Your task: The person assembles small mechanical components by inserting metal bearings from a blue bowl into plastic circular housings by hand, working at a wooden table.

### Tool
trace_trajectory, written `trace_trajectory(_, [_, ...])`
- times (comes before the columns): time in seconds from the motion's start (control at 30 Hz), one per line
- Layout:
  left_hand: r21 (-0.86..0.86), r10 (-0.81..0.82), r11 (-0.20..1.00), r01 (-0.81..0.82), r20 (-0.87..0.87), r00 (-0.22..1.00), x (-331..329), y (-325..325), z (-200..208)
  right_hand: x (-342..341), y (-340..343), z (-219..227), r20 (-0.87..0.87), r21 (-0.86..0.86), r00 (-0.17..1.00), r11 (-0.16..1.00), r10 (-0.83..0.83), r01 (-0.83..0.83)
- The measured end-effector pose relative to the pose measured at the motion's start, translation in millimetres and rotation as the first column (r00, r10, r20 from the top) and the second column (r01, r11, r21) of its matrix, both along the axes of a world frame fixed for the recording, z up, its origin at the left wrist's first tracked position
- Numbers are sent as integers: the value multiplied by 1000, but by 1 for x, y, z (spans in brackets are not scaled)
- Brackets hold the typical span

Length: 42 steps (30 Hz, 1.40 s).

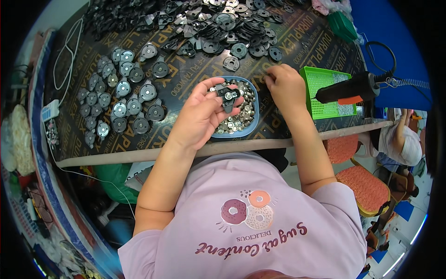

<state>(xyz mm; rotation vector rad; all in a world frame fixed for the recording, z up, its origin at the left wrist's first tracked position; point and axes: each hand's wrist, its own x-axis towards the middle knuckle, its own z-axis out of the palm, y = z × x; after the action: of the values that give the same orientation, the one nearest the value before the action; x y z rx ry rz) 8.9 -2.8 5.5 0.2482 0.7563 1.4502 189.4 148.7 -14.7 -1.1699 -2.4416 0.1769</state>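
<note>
A worker's left hand [200, 111] holds a black fitting with a metal center [229, 97] between thumb and fingers above a blue tub [238, 135], hiding part of the small metal pieces [244, 122] inside. The right hand [285, 86], fingers curled, is poised just beyond the tub's right side; whether it grips anything cannot be told.

Close by on the right, a black power driver [346, 90] with an orange trigger juts across a green perforated tray [320, 110], blocking part of its contents from view; a coiled cord [413, 83] trails from its rear. Left of the tub, round fittings with metallic faces [123, 87] spread in loose rows over the dark printed table [186, 69]. A dense heap of black parts [225, 21] crowds the far side, near a dark green container [343, 27]. A white cable [69, 53] runs along the left edge; orange chairs [364, 188] and another person [403, 139] appear at right.
</note>
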Motion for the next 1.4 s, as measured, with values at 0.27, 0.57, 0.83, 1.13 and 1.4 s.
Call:
trace_trajectory(0.27, [14,-4,1000,4,-13,1000,-3,-1,1,17,26,19,-226,-222,961,952,160,-210])
trace_trajectory(0.57, [22,-10,1000,11,-38,999,-3,0,-1,13,11,24,-36,-390,982,902,186,-185])
trace_trajectory(0.83, [58,-35,998,36,-12,999,3,3,-2,-12,-28,42,-500,-227,712,719,492,-657])
trace_trajectory(1.13, [29,-14,999,15,-38,999,4,0,3,-19,-47,44,-413,-178,749,761,518,-624])
trace_trajectory(1.4, [44,-6,999,10,-98,995,7,-2,2,-19,-51,47,-378,-168,780,792,498,-587])
